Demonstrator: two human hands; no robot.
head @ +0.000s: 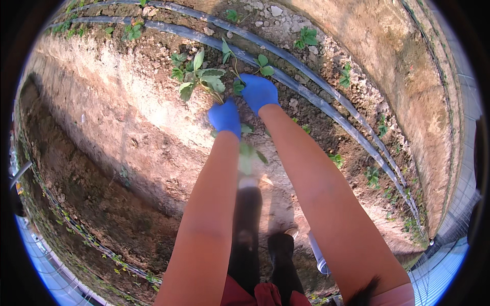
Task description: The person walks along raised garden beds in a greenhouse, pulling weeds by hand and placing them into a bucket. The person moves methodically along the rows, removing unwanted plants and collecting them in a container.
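My left hand [226, 118], in a blue glove, is closed around the stems of a bunch of leafy seedlings [208, 78], whose leaves point away from me. Just right of it and a little farther off, my right hand [261, 91], also gloved in blue, is at the soil beside the drip lines. A thin-stemmed leafy seedling [236, 69] rises at its fingertips, which are partly hidden; whether they grip the stem I cannot tell. A small planted seedling [264, 65] stands just beyond the right hand. Below my left hand, more green leaves [247, 151] look blurred.
Two dark drip irrigation hoses [306, 93] curve along the raised soil bed, with small plants [306, 37] on both sides. A white cylindrical container [318, 254] lies near my boots [281, 248]. Sloping furrows and another planted row [80, 229] lie to the left.
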